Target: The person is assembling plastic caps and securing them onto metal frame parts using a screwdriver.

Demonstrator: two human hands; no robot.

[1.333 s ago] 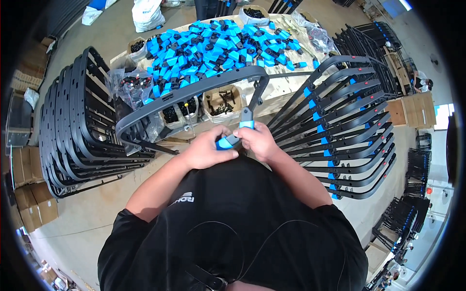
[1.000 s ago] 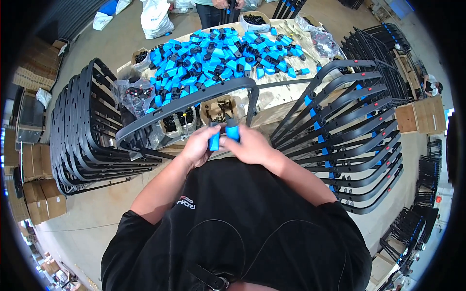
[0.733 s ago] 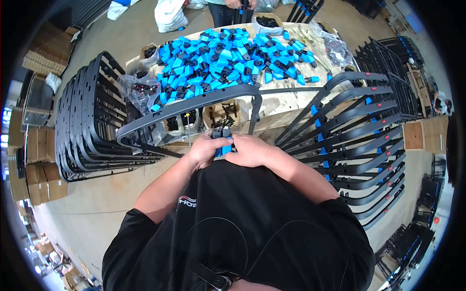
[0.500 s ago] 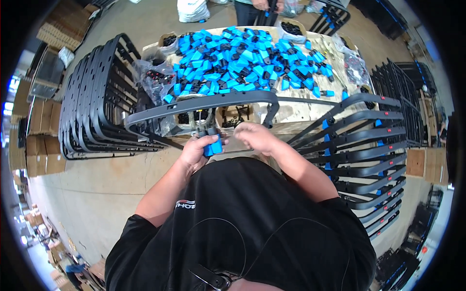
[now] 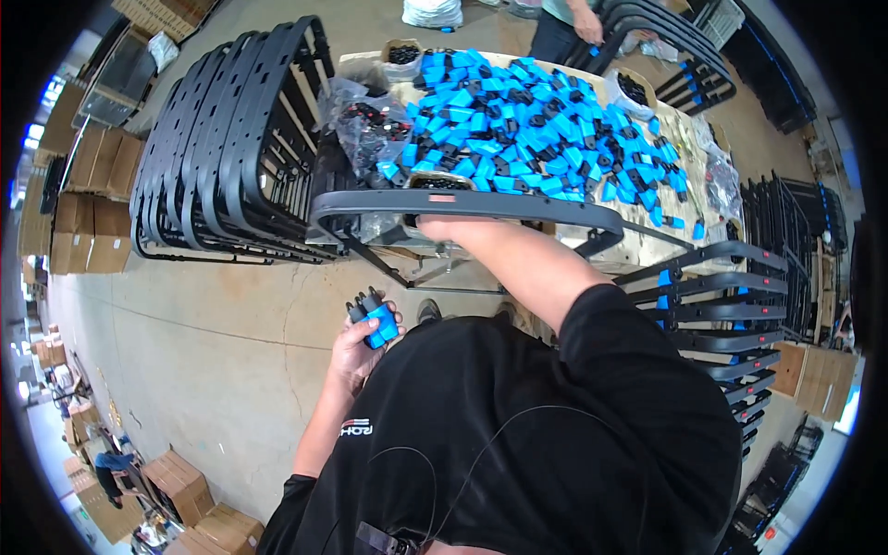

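My left hand [image 5: 350, 350] is closed round a small bunch of blue-and-black plastic pieces [image 5: 379, 324], held low over the floor with their black ends pointing up. My right arm stretches across to the table's near edge. There my right hand [image 5: 435, 228] passes under the top bar of a black tubular frame [image 5: 546, 211], beside a container of small black parts [image 5: 435, 181]. The bar and the angle hide its fingers, so what it touches does not show. Beyond the bar spreads a big heap of similar blue-and-black pieces [image 5: 518, 120] on the wooden table [image 5: 615, 239].
Black frames [image 5: 199, 139] stand stacked at the left, and more frames [image 5: 731, 314] at the right. A clear plastic bag [image 5: 365, 125] and tubs of black parts [image 5: 634, 91] sit round the heap. Another person's hand [image 5: 587, 26] is by frames at the far side.
My left hand has dropped down and left, away from the frame, with the pieces in it. My right hand has reached forward and left under the bar. The view has shifted too.
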